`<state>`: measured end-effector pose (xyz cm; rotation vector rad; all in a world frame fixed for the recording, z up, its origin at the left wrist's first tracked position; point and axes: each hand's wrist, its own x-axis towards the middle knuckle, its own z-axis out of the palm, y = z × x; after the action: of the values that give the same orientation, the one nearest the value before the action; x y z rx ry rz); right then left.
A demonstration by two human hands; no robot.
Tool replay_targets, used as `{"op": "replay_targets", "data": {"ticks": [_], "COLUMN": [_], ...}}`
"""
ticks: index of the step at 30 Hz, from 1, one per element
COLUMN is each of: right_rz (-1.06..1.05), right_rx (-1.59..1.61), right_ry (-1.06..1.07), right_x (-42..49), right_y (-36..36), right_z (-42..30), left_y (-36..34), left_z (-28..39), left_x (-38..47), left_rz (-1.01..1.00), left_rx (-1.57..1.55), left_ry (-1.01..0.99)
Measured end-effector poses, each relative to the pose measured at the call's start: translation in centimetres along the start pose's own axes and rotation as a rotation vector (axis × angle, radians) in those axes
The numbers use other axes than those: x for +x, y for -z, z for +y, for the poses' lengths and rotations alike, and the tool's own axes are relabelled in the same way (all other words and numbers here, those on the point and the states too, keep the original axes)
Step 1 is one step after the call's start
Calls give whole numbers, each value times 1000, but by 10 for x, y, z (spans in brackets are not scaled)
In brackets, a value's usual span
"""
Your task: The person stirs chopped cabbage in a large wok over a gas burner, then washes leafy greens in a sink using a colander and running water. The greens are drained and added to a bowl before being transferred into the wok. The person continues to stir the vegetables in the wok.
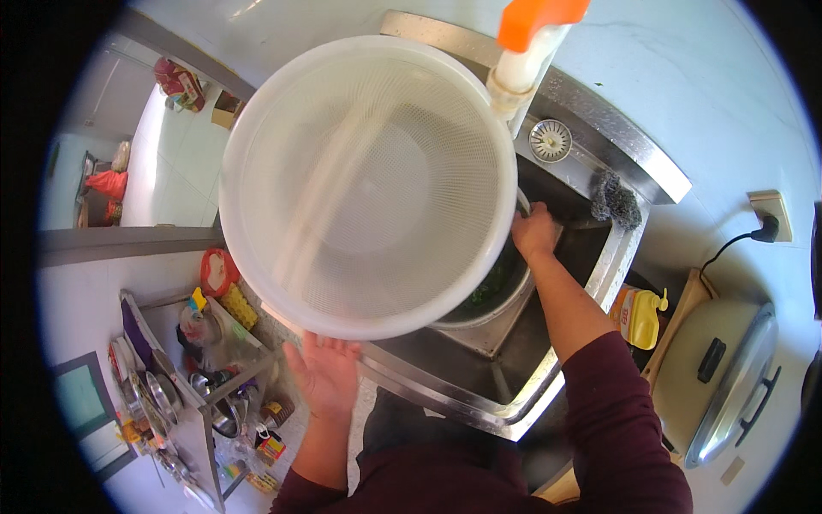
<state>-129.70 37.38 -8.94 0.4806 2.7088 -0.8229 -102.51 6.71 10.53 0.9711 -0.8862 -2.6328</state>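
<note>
A large white plastic mesh colander (379,193) fills the middle of the view, over the left part of the stainless steel sink (411,401). Palm up, my left hand (327,379) is at its near rim, thumb apart. The fingertips pass behind the rim, so whether they bear its weight is hidden. My right hand (536,231) grips the handle at the edge of a metal pot (514,299) in the sink. Dark green leaves (488,286) show inside the pot, which the colander partly covers.
Steel wool (616,200) and a sink strainer (550,141) lie on the sink's ledge. Behind the colander stands an orange-and-white fitting (523,58). A yellow pump bottle (639,315) and a large lid (732,385) are at right. A cluttered rack (209,411) is at left.
</note>
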Motion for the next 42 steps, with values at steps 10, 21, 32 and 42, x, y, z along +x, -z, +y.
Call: {"op": "replay_targets", "data": {"ticks": [10,21,32,42], "right_rz": [-20,5,-63,75], "right_rx": [-144,-64,127,108], "right_ry": [-8,29,-130,22], "right_x": [6,14,2,-4], "right_y": [-14,-11,-17,-9], "right_z": [-26,9,34,20], "left_y": [-3,-80,-125,-121], "left_z": [-35,-14,3,17], "left_x": [44,85,97,91], "left_rz": [364,197,29,-20], "left_rx": [166,27,161,166], "left_ry": [-139,-229,49,80]}}
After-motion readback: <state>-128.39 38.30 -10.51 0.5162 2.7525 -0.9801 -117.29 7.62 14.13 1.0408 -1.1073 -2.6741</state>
